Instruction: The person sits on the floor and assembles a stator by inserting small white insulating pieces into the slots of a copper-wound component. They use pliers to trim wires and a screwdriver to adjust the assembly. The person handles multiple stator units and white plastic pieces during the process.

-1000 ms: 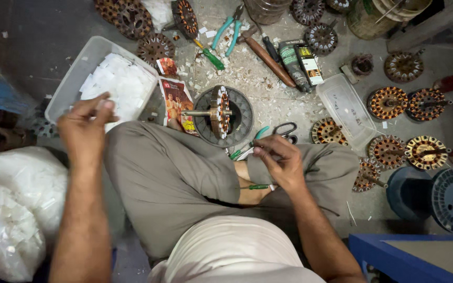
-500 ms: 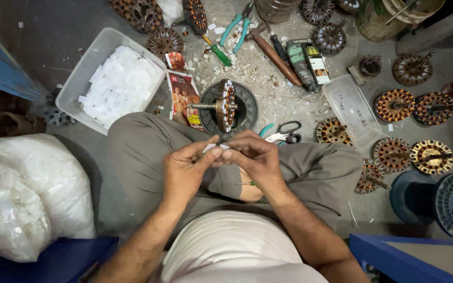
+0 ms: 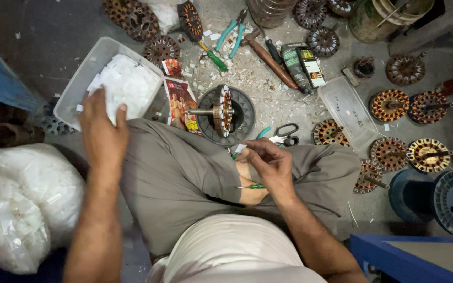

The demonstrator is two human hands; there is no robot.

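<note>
— Where are the hands?

— The left hand point(image 3: 102, 127) is stretched out from the body, forearm straight, palm down, its fingers reaching over the near rim of a clear plastic tub point(image 3: 82, 78) and lying on the white paper slips point(image 3: 126, 83) heaped inside. I can't tell whether it has pinched any of them; the fingertips are hidden under the hand.

— And the right?

— The right hand point(image 3: 268, 163) rests on the crossed legs, wrist bent, fingers curled loosely inward, thumb and forefinger close together. Something small may sit between them, though the view is too coarse to be sure. A thin green-handled tool point(image 3: 251, 186) lies on the shin, touching the heel of that hand.

— What lies just past them?

— On the floor ahead of the knees, between the two hands, a wound stator on a shaft point(image 3: 220, 111) stands on edge in a dark round housing point(image 3: 245, 112). Scissors point(image 3: 284, 135) with black loops lie just right of it, near the right hand's knuckles. A printed packet point(image 3: 180, 102) lies between tub and housing.

— Farther out?

— Green-handled pliers point(image 3: 232, 32), a wooden-handled tool point(image 3: 271, 62), an empty clear tray point(image 3: 349, 112), and more copper-wound stators point(image 3: 389, 105) to the right. A white filled bag point(image 3: 19, 202) sits beside the left forearm.
</note>
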